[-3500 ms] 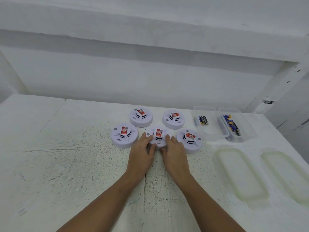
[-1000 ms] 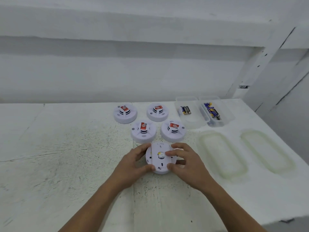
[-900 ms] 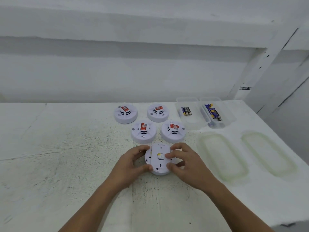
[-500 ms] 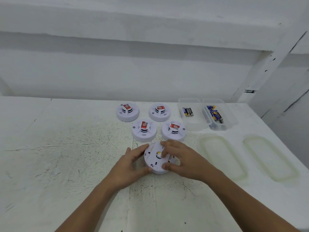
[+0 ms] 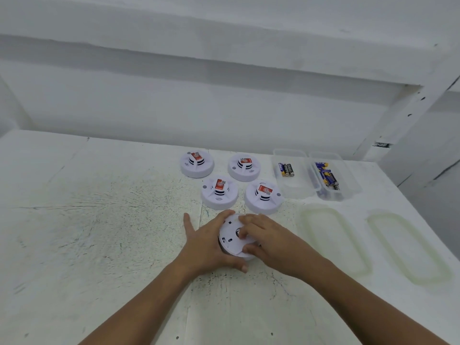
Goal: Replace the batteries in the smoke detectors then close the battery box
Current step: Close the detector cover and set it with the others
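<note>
A white round smoke detector (image 5: 230, 241) lies upside down on the table, its back plate facing up. My left hand (image 5: 207, 247) grips its left side, thumb under the near rim. My right hand (image 5: 270, 241) lies over its right half, fingers curled on the back plate and thumb at the near edge. Several more detectors with red labels stand behind it, the nearest two being the left one (image 5: 219, 192) and the right one (image 5: 263, 196). Two clear open battery boxes sit at the back right: the left box (image 5: 293, 185) holds two black batteries (image 5: 286, 169), the right box (image 5: 348, 181) several blue ones (image 5: 326, 175).
Two translucent lids, the nearer lid (image 5: 333, 242) and the outer lid (image 5: 408, 247), lie flat on the table right of my hands. A white wall runs close behind the detectors. The table's right edge (image 5: 423, 220) slants past the lids.
The middle detector was pulled toward me and flipped onto its face. Since half a second ago my left hand has wrapped further round its side and my right hand slid over the back plate.
</note>
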Demonstrator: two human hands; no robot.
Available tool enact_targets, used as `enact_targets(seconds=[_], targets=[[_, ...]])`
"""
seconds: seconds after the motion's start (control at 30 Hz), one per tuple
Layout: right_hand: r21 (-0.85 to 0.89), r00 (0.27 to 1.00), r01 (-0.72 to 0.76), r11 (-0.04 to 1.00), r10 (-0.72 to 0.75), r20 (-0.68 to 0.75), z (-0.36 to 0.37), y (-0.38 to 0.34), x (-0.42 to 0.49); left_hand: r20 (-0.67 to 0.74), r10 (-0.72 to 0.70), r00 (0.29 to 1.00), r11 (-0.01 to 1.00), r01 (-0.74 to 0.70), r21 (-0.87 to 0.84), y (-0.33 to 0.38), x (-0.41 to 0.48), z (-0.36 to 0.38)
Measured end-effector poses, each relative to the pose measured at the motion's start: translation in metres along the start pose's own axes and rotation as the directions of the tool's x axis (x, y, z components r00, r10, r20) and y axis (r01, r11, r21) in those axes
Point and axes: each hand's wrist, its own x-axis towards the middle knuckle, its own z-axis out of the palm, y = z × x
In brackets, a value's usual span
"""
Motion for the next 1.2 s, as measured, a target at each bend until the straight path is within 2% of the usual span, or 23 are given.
enact_targets(seconds=[0.13, 0.2, 0.27, 0.47, 0.57, 0.83, 0.93, 1.07, 1.2], targets=[[-0.133, 0.999, 0.038, 0.990, -0.037, 0.010, 0.006, 0.001, -0.001, -0.069, 0.026, 0.997, 0.998, -0.021, 0.061, 0.002, 0.004, 0.002], [-0.300, 0.995, 0.088, 0.950, -0.100, -0.027, 0.013, 0.004, -0.002, -0.094, 0.042, 0.995, 0.998, -0.037, 0.051, -0.001, 0.005, 0.005], [-0.325, 0.993, 0.082, 0.942, -0.106, -0.060, 0.017, 0.004, -0.003, -0.104, 0.066, 0.992, 0.998, -0.063, 0.029, -0.004, 0.007, 0.007], [-0.106, 0.998, 0.050, 0.993, -0.047, 0.030, 0.016, 0.006, -0.003, -0.044, 0.077, 0.996, 0.996, -0.078, -0.031, -0.004, 0.013, 0.004], [-0.001, 0.999, 0.040, 0.999, -0.040, 0.024, 0.012, 0.008, 0.000, -0.006, 0.061, 0.998, 0.997, -0.062, -0.050, -0.002, 0.014, 0.001], [0.258, 0.983, -0.115, 0.959, 0.072, 0.172, -0.003, 0.013, 0.008, 0.046, 0.046, 0.998, 0.993, -0.040, -0.114, -0.001, 0.014, -0.007], [0.284, 0.985, -0.079, 0.955, 0.030, 0.172, -0.004, 0.014, 0.011, 0.040, 0.052, 0.998, 0.990, -0.047, -0.134, -0.001, 0.011, -0.007], [0.241, 0.993, 0.027, 0.970, -0.054, 0.104, -0.007, 0.016, 0.015, -0.003, 0.052, 0.999, 0.990, -0.052, -0.129, -0.002, 0.009, -0.005], [0.258, 0.990, -0.008, 0.966, -0.028, 0.135, -0.013, 0.013, 0.021, -0.015, 0.057, 0.998, 0.992, -0.059, -0.115, -0.002, 0.008, -0.006]])
